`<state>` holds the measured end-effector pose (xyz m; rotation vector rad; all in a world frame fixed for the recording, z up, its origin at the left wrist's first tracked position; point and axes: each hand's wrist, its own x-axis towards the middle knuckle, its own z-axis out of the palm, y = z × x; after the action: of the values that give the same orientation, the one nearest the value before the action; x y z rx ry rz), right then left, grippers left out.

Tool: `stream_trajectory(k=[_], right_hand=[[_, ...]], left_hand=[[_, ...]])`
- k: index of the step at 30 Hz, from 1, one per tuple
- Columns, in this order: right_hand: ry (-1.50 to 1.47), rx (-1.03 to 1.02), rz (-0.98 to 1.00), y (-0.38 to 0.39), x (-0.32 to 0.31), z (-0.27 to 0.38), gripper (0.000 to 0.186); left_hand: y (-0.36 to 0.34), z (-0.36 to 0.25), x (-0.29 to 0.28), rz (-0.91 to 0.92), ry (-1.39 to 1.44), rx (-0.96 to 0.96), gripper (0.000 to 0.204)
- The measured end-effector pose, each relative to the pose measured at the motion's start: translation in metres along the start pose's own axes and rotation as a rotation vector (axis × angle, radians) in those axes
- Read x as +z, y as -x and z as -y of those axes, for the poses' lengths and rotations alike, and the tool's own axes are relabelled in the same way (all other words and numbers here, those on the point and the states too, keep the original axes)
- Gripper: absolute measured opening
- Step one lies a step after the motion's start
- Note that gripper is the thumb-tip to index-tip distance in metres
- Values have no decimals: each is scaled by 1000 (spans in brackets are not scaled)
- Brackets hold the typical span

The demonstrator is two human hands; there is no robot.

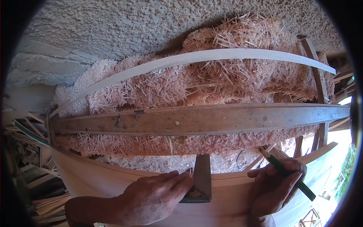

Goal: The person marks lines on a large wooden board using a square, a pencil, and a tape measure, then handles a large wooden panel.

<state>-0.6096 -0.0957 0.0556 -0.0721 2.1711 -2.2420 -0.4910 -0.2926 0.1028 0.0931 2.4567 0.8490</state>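
My left hand (pixel 149 196) presses against a dark try square (pixel 203 170), its fingers closed along the tool's left edge. The square lies on a wide pale wooden board (pixel 230 195), and its narrow end reaches past the board's far edge. A thin line runs along that edge. In my right hand (pixel 278 185) is a green carpenter's pencil (pixel 278 164), gripped between thumb and fingers. The pencil is tilted, its sharpened tip up to the left, off the board's far edge and apart from the square.
Beyond the board runs a long brown wooden beam (pixel 159 122). A thin pale strip (pixel 204 56) arches above heaped wood shavings (pixel 242 73). Offcuts (pixel 47 181) crowd the left side. A rough wall (pixel 124 28) stands behind; an upright post (pixel 315 75) is at right.
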Motion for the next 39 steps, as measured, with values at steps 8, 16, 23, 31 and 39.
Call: stream_trajectory(k=[8,16,23,31,39], right_hand=[[23,69,0,0,3,2,32],[-78,84,65,-2,-2,3,38],[-74,115,71,-1,-2,4,44],[18,202,121,-1,-5,9,47],[67,187,159,-2,-3,10,36]], left_hand=[[-4,-2,0,-8,-47,24,42],[-4,-3,-2,-5,-76,51,47],[-2,1,1,26,-101,91,55],[-1,1,1,-39,-136,151,49],[1,5,3,-16,-243,243,39]])
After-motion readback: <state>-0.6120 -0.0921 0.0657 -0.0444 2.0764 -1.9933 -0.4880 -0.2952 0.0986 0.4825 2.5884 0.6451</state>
